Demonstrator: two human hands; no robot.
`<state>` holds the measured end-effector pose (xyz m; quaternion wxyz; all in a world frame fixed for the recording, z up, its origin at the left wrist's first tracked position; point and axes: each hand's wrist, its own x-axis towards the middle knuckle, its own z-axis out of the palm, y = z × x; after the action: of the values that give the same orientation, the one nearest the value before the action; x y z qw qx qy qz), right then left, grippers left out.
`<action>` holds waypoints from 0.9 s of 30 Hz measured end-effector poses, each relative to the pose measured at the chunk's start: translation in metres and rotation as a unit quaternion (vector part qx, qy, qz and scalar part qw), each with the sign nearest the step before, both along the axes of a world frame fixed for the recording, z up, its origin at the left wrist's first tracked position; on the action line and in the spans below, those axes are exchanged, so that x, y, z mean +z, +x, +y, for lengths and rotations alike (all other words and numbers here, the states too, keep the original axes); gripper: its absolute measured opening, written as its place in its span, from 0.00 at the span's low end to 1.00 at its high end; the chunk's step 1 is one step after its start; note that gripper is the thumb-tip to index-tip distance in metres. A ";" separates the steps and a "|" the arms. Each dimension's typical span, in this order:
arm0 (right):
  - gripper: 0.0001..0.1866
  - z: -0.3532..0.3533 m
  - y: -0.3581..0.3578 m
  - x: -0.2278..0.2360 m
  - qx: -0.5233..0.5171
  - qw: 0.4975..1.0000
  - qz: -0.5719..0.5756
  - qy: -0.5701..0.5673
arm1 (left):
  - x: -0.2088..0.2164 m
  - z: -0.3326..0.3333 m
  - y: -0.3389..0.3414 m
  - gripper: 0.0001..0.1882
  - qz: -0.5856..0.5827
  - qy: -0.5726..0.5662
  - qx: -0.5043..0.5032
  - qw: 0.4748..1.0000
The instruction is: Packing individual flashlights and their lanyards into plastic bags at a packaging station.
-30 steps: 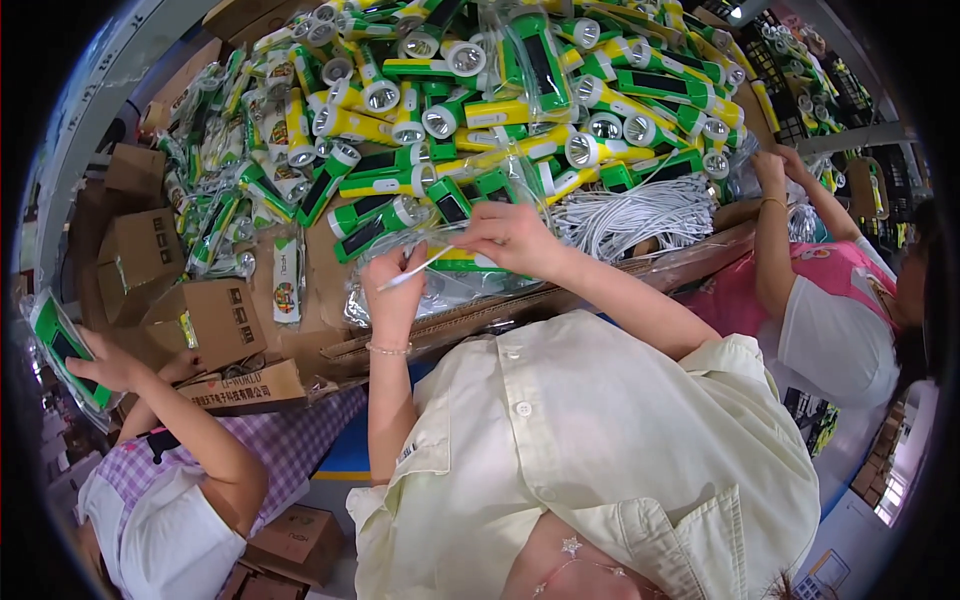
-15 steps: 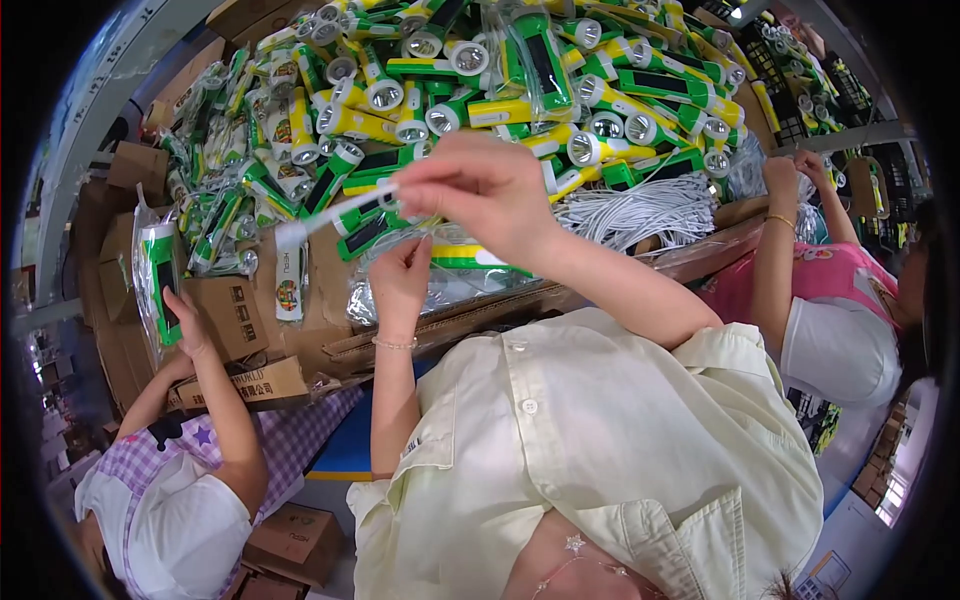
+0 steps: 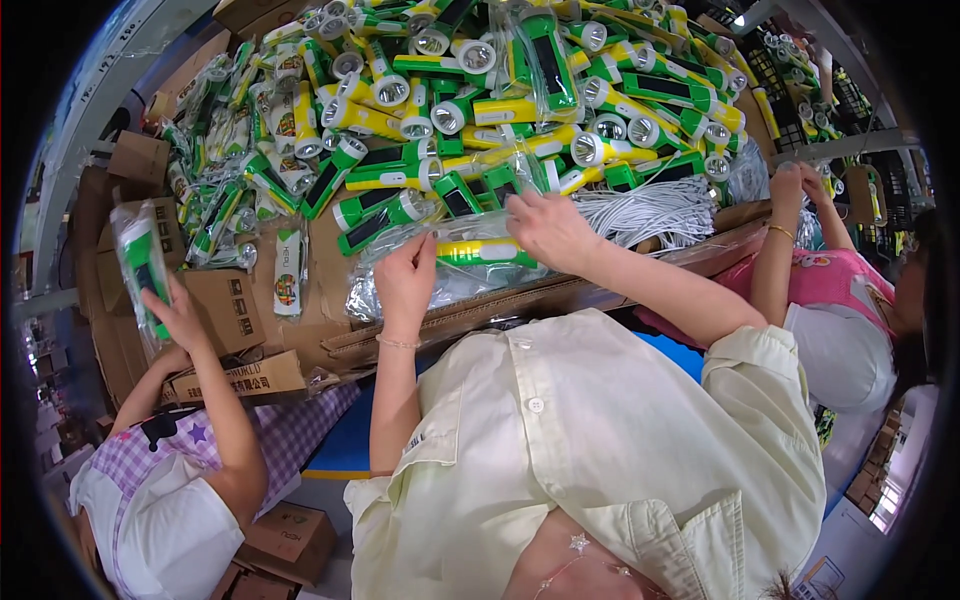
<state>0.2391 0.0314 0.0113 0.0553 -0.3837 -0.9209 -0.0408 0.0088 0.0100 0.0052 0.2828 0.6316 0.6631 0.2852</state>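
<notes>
A green and yellow flashlight (image 3: pixel 485 252) lies across the near side of the pile, between my two hands, with clear plastic bag (image 3: pixel 450 300) film around and under it. At its left end my left hand (image 3: pixel 405 285) is closed, thumb and finger pinching the bag film. My right hand (image 3: pixel 553 232) is closed too, above the flashlight's right end, its fingertips on thin clear film. A bundle of white cables (image 3: pixel 650 215) lies just right of my right hand.
Loose green and yellow flashlights (image 3: pixel 400 100) heap up behind. Bagged ones (image 3: pixel 225 200) lie to the left, near a printed white pouch (image 3: pixel 288 272). A left co-worker's hand (image 3: pixel 172 312) holds a bagged flashlight (image 3: pixel 145 265); another's hands (image 3: pixel 795 180) work at right. Cardboard edge (image 3: pixel 450 330) runs in front.
My right hand has come down and right onto the bag film; the white cable it held out to the left is no longer in view there. My left hand stays. The left co-worker's bagged flashlight has tilted.
</notes>
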 end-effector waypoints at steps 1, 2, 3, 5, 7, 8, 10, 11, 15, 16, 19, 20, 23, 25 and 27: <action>0.09 -0.001 -0.003 0.004 -0.002 1.000 0.001 0.000 | 0.005 0.001 0.002 0.14 0.001 0.000 -0.002 1.000; 0.08 -0.002 -0.009 0.014 0.012 0.995 -0.083 -0.045 | 0.010 0.001 0.003 0.13 -0.005 -0.027 -0.014 1.000; 0.07 -0.002 -0.013 0.020 0.026 0.982 -0.165 -0.089 | 0.013 0.000 0.003 0.12 -0.010 -0.055 -0.026 0.998; 0.07 0.003 -0.015 0.025 0.013 0.985 -0.145 -0.096 | 0.006 -0.004 -0.006 0.11 -0.164 -0.104 -0.027 0.981; 0.06 0.012 -0.020 0.032 0.004 0.987 -0.124 -0.103 | -0.004 -0.007 -0.019 0.12 -0.313 -0.148 -0.023 0.938; 0.07 0.015 -0.023 0.039 0.000 0.994 0.014 -0.111 | -0.008 -0.008 -0.025 0.13 -0.296 -0.161 -0.023 0.941; 0.07 0.019 -0.037 0.041 0.000 0.981 0.153 -0.120 | -0.011 -0.010 -0.031 0.14 -0.278 -0.175 -0.018 0.944; 0.08 0.020 -0.048 0.041 0.015 0.961 0.235 -0.146 | -0.010 -0.009 -0.032 0.14 -0.264 -0.172 -0.026 0.949; 0.12 0.017 -0.080 0.003 0.029 0.949 0.305 -0.075 | 0.002 -0.002 -0.035 0.12 -0.183 -0.200 -0.007 0.963; 0.12 0.018 -0.082 -0.006 0.030 0.949 0.306 -0.076 | 0.000 -0.001 -0.036 0.12 -0.182 -0.200 -0.006 0.963; 0.14 0.021 -0.084 -0.017 0.030 0.966 0.204 -0.159 | -0.005 -0.002 -0.039 0.10 -0.005 -0.013 -0.046 0.999; 0.14 0.026 -0.080 -0.018 0.021 0.957 0.209 -0.199 | -0.006 -0.004 -0.036 0.08 -0.048 -0.021 -0.028 0.998; 0.13 0.031 -0.074 0.001 0.011 0.933 0.238 -0.269 | -0.005 -0.006 -0.033 0.05 -0.160 -0.069 0.004 0.985; 0.11 0.030 -0.074 0.008 0.006 0.918 0.262 -0.299 | -0.002 -0.006 -0.032 0.04 -0.229 -0.109 0.017 0.967; 0.09 0.028 -0.077 0.008 0.052 0.927 0.320 -0.190 | 0.003 -0.003 -0.030 0.04 -0.291 -0.116 0.002 0.950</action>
<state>0.1618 0.0598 0.0194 0.2751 -0.3310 -0.8635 0.2628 -0.0210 0.0073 0.0078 0.5343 0.4826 0.5821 0.3779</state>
